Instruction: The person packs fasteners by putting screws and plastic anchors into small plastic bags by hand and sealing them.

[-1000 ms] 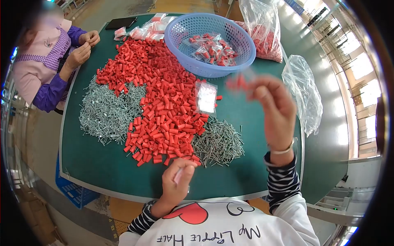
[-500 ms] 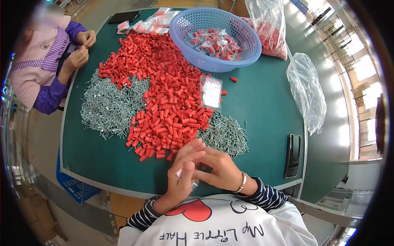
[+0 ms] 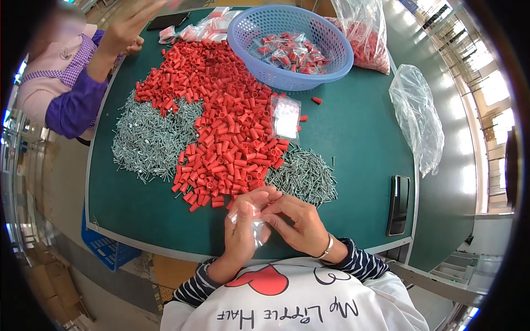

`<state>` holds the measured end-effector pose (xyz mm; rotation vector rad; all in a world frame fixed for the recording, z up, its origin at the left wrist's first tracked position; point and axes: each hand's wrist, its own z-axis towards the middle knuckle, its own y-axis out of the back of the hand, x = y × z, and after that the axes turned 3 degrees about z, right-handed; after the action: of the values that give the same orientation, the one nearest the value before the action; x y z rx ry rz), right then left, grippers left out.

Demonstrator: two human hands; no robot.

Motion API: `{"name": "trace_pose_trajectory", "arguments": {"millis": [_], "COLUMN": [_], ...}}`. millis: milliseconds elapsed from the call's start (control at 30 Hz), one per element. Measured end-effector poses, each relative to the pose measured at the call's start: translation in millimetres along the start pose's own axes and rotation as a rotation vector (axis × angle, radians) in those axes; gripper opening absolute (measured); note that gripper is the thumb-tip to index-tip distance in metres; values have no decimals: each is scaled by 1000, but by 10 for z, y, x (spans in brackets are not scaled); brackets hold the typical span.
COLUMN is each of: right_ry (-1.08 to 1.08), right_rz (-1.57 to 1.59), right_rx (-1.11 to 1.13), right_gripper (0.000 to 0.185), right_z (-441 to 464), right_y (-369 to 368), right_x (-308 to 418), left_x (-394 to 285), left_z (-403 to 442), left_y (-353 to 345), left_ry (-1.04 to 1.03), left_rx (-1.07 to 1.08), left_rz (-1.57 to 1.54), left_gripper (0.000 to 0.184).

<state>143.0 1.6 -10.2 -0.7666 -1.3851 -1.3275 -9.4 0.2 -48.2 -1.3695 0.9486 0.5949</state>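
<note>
A small clear plastic bag (image 3: 258,230) is held near the table's front edge. My left hand (image 3: 239,238) grips it with the thumb upright against the fingers. At the bag's upper edge, the fingertips of my right hand (image 3: 301,225) are pinched together; something reddish shows there, too small to make out. Just beyond my hands lies a heap of red ribbed plastic caps (image 3: 232,143), like wall plugs or wire connectors. A small pile of screws (image 3: 303,175) sits to the right of it.
A bigger screw pile (image 3: 152,140) lies left. Behind are a blue basket (image 3: 259,69) of filled bags, a large bag of red parts (image 3: 370,47) and flat bags (image 3: 286,118). A phone (image 3: 398,204) and crumpled plastic (image 3: 417,116) lie right. A co-worker (image 3: 72,113) sits left.
The bag now shows more openly between my hands, my right fingertips having closed in on its upper edge. The co-worker's arm has risen and reached toward the back of the table.
</note>
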Motion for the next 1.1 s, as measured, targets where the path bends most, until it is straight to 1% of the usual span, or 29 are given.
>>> {"name": "trace_pose_trajectory", "arguments": {"millis": [33,100,200,300,333,433,500,600,633,700,733,800,833,900,933,1033,1100], "right_ry": [-4,-13,-71,-190,-169,-133,-147,-140,-94,-1,-19,-54,-118,-247,-229,-186,-159], "right_rz": [-2,-4,-19,21,17,-5,-31,26,-13,-93,-76,-38,17,127,118,73,85], "right_rx": [-12,-35,-55,-69,-64,-31,8,48,34,5,-12,-41,-66,-118,-115,-113,-120], "right_gripper": [9,7,9,13,14,15,15,14,14,15,15,14,15,15,15,14,12], "right_z": [-6,-19,-34,-56,-60,-52,-44,-70,-71,-74,-74,-73,-68,-53,-59,-72,-69], "right_y": [5,8,28,41,48,55,51,59,47,34,37,44,57,100,117,195,217], "right_x": [-6,-22,-14,-15,-13,25,90,34,2,-53,-40,20,72,166,127,31,4], "left_x": [13,-29,-72,-92,-95,-23,-44,-31,-33,-116,-143,-68,-51,-77,-100,-162,-117], "left_z": [8,7,10,5,5,14,0,1,5,-12,-18,-16,-12,-9,-7,-13,-1], "left_y": [-5,-16,-41,-42,-41,-45,-77,-89,-88,-88,-94,-60,-50,-61,-72,-71,-75], "left_ry": [-20,27,68,101,112,18,10,-18,-31,64,112,47,14,56,76,156,115], "left_rx": [0,9,-3,-16,-18,-45,-20,1,4,13,17,-22,-43,-64,-73,-98,-100], "left_rz": [-7,-19,-7,11,15,92,141,195,211,173,152,216,249,186,154,192,205], "left_gripper": [44,45,45,44,44,44,45,46,46,45,44,46,46,46,46,45,46]}}
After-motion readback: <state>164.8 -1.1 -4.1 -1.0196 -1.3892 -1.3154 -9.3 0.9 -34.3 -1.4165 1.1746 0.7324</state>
